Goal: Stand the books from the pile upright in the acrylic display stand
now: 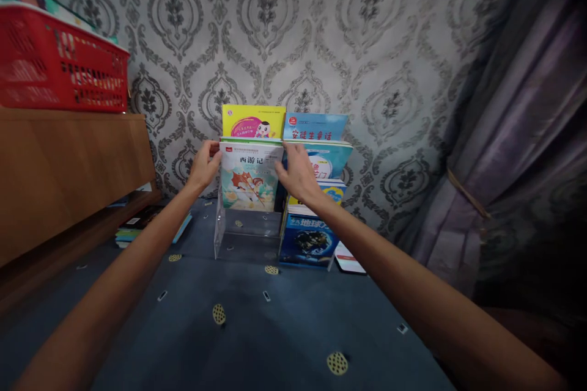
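Note:
A picture book with a white and pale-green cover [250, 180] stands upright in the left column of a clear acrylic book stand [220, 233]. My left hand [204, 165] grips its left edge, thumb in front and fingers behind. On its right edge my right hand [297, 172] is closed the same way, its fingertips partly hidden. Behind this book rises a yellow book [236, 119]. In the right column stand a light-blue book [316, 127], a teal book [337, 159] and a dark-blue book with a globe [309, 241], partly covered by my right hand and arm.
A red plastic basket [64, 61] sits on a wooden cabinet [73, 165] at the left. Several books [147, 224] lie stacked beside it. A flat white and red item [351, 258] lies right of the stand. A curtain [463, 220] hangs at the right.

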`<state>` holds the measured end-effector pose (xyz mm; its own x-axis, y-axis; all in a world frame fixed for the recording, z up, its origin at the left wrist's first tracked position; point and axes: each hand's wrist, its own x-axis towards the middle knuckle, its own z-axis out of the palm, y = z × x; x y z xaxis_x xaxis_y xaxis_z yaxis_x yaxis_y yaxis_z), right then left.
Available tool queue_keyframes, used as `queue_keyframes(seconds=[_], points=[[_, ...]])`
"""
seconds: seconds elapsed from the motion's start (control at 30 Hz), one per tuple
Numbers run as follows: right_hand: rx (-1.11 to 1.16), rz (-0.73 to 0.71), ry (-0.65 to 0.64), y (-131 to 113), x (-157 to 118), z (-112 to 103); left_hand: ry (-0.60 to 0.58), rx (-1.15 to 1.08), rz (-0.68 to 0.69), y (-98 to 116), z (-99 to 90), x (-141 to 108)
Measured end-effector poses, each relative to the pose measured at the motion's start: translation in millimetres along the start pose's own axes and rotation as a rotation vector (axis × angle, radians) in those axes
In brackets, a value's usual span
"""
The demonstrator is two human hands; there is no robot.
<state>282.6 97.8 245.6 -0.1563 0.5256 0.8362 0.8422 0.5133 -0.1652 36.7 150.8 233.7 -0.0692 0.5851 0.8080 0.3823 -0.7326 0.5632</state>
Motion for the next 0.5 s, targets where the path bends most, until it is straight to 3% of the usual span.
queue_keyframes(seconds=[0.3, 0.5], points=[[-0.071, 0.062, -0.095, -7, 11, -6, -0.084, -0.193, -0.249, -3, -11.5, 23], [-0.031, 0.051, -0.088, -2, 9, -2, -0.183, -0.196, -0.297, -9, -21.2, 36]])
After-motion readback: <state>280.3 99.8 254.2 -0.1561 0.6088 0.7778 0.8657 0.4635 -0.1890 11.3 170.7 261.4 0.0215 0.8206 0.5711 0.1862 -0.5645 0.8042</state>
